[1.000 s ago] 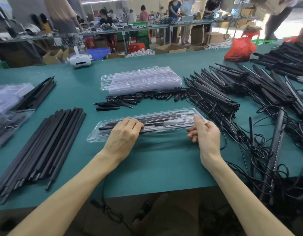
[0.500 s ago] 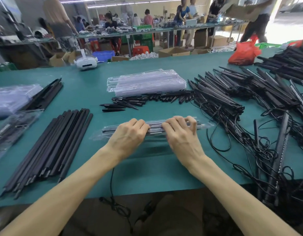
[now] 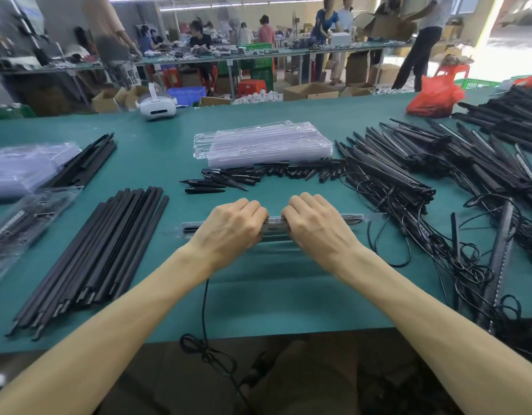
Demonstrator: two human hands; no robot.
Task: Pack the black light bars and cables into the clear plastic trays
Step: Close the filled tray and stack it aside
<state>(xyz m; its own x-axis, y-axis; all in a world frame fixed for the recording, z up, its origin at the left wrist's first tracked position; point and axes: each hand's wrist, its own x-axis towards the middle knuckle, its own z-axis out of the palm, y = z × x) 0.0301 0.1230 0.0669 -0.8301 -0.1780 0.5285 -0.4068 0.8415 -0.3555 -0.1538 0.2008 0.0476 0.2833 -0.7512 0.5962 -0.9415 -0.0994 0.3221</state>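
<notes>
A clear plastic tray (image 3: 353, 218) with black light bars inside lies across the green table (image 3: 273, 301) in front of me, seen nearly edge-on. My left hand (image 3: 231, 227) and my right hand (image 3: 315, 224) sit side by side on its middle, fingers curled over its far edge, gripping it. Their fingertips are hidden behind the tray. A stack of empty clear trays (image 3: 263, 143) lies beyond. Loose black light bars with tangled cables (image 3: 408, 187) are heaped to the right.
A row of black bars (image 3: 91, 256) lies at the left, with packed trays (image 3: 22, 217) and plastic bags beyond it. Small black pointed pieces (image 3: 258, 175) lie before the tray stack. A white headset (image 3: 157, 107) and a red bag (image 3: 435, 95) sit at the far edge. People work behind.
My right hand moved from the tray's right end to its middle, beside my left hand. The tray has been tipped up so it now shows edge-on.
</notes>
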